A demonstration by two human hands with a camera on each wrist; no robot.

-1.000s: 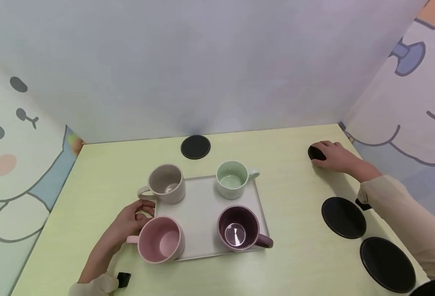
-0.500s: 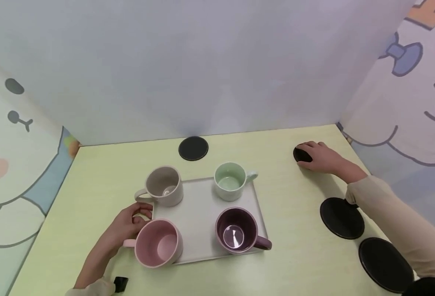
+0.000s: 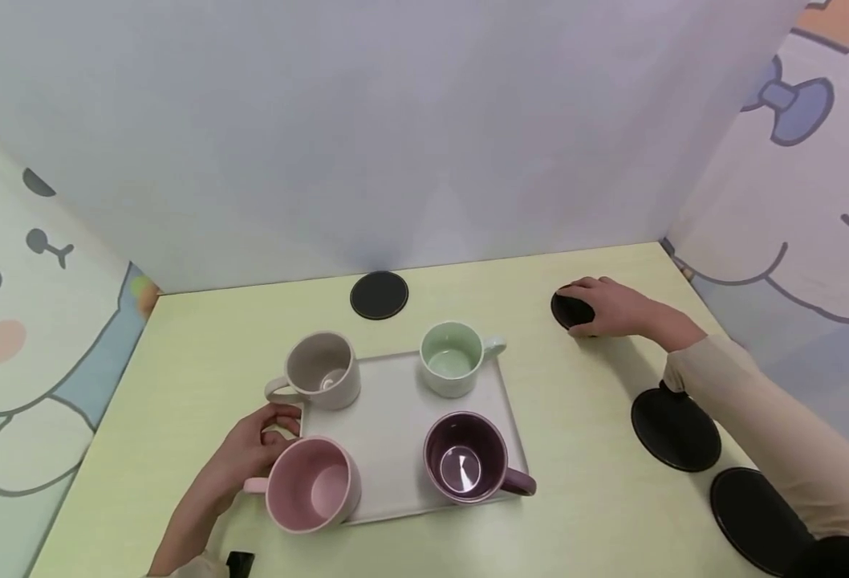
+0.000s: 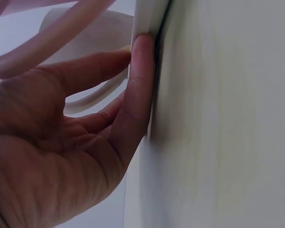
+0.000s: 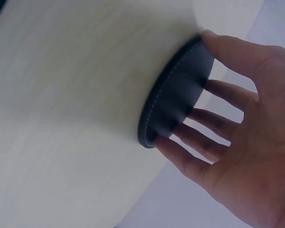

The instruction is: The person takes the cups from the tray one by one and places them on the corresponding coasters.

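In the head view a white rectangular tray (image 3: 388, 441) lies on the table, bearing a grey-beige mug (image 3: 341, 393) at back left, a pale green mug (image 3: 448, 379), a dark plum mug (image 3: 497, 441) and a pink mug (image 3: 352, 498). My left hand (image 3: 247, 453) pinches the tray's left edge between the two left mugs; the left wrist view has its thumb and index finger (image 4: 140, 90) at the rim. At the right, my right hand (image 3: 612, 309) rests its spread fingertips on a round black coaster (image 3: 571, 311); fairly straight fingers meet its top in the right wrist view.
A black coaster (image 3: 379, 295) lies behind the tray near the back wall (image 3: 424, 144). Two more, one mid-right (image 3: 670, 429) and one front-right (image 3: 753, 514), lie below my right sleeve (image 3: 771, 433). Printed side panels flank the table (image 3: 143, 377).
My right hand has slid its coaster leftward along the back of the table. The left hand stays on the tray edge, and the mugs keep their places on the tray.
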